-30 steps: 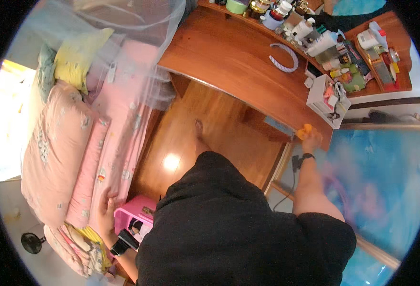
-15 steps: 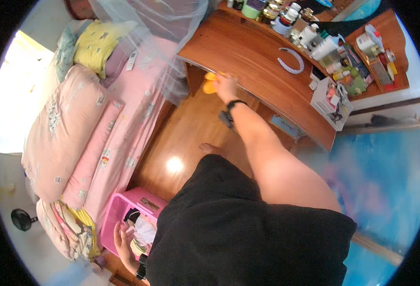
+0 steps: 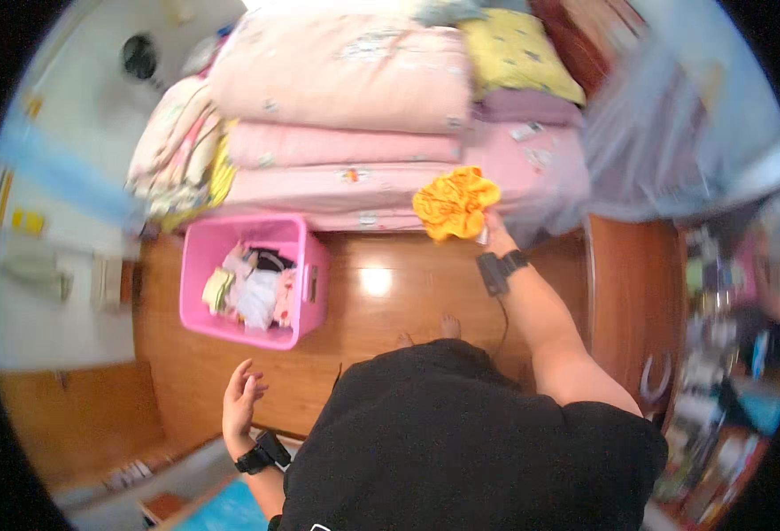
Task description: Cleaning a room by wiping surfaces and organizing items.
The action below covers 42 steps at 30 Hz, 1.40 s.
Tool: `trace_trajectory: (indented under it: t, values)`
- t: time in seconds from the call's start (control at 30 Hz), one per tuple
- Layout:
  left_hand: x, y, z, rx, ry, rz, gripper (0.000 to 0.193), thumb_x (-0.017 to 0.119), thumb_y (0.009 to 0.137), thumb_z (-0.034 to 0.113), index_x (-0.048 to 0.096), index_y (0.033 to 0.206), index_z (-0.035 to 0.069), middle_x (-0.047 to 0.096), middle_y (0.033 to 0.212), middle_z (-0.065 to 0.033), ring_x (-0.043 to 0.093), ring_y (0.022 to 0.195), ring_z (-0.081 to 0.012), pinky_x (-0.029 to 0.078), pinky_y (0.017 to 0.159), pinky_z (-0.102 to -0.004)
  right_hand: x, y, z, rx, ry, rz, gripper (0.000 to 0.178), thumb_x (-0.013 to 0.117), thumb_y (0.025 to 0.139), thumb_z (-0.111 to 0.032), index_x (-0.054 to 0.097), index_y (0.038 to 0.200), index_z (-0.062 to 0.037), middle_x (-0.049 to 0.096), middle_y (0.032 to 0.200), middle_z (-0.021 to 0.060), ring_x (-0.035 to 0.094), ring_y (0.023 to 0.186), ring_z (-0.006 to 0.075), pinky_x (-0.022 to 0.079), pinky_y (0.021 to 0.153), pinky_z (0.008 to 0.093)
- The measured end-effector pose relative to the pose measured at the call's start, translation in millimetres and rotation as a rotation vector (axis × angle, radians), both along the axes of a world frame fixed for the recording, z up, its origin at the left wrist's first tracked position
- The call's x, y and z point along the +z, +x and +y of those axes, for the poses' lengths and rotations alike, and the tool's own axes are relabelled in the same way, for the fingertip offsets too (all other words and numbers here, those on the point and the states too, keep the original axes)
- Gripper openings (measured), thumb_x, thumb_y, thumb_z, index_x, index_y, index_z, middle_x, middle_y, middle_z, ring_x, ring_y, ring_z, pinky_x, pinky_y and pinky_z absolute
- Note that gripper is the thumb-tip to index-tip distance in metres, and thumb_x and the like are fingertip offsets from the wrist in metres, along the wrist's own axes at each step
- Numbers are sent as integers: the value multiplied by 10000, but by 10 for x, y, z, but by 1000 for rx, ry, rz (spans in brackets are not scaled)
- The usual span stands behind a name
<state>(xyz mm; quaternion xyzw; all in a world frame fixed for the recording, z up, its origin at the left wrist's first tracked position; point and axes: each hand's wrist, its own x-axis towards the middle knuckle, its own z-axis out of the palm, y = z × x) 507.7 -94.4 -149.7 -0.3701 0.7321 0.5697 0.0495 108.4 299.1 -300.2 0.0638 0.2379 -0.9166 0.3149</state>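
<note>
Right hand [image 3: 499, 234], between 2 and 3 o'clock from view centre: fingers closed on the lower-right edge of an orange cloth [image 3: 456, 203], ruffled and bunched; exact finger placement partly hidden. Cloth sits between 1 and 2 o'clock, overlapping the bed's near edge in view; can't tell if it touches. Left hand [image 3: 244, 396], between 7 and 8 o'clock: open, fingers apart and slightly bent, nearest thing the pink bin [image 3: 313, 314]. Both wrists (2) wear black straps with dark devices.

Bin at 9 o'clock on the wood floor [image 3: 372, 327], holding crumpled clothes [image 3: 255, 299]: white, pink, black, pale green. Cloth is outside it, at the bin's 2 o'clock.

Bed [image 3: 319, 184] at 12 o'clock, pink sheet, rolled peach bedding [image 3: 337, 80]; yellow pillow [image 3: 523, 62] at 1 o'clock. Folded bedding at 10 o'clock, dark fan [image 3: 139, 57] beyond. Netting [image 3: 656, 133] at 2 o'clock, blurred. Brown desk [image 3: 625, 301] at 3 o'clock; pale headband [image 3: 656, 380] on it, 4 o'clock, beside blurred bottles. 2 bare feet show on the floor, between 4 and 6 o'clock.
</note>
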Motion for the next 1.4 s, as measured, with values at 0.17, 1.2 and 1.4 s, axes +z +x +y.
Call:
trace_trajectory:
  t: [0.17,1.2,1.4]
  values:
    - [-444,807,716,185,-5,4,461,558,928,240,440,1347,88,596,1097,-107,598,896,-143,468,782,-273,-241,-199,-492,331,3,5,446,441,959,-329,468,1285,-26,533,1290,160,544,1157,297,450,984,449]
    - [-1346,3644,-1348,991,-47,62,436,554,935,251,456,1331,95,613,975,-50,597,868,-131,473,772,-276,-2344,347,-4788,629,824,-100,435,491,893,-551,557,825,-127,550,736,65,539,626,262,469,591,417]
    - [-1385,4064,-2696,1058,-99,97,453,557,936,245,444,1347,92,613,992,-69,600,880,-142,476,759,-293,-2270,781,-6495,685,653,-139,416,529,882,-537,532,741,-146,507,645,44,502,544,237,449,529,404]
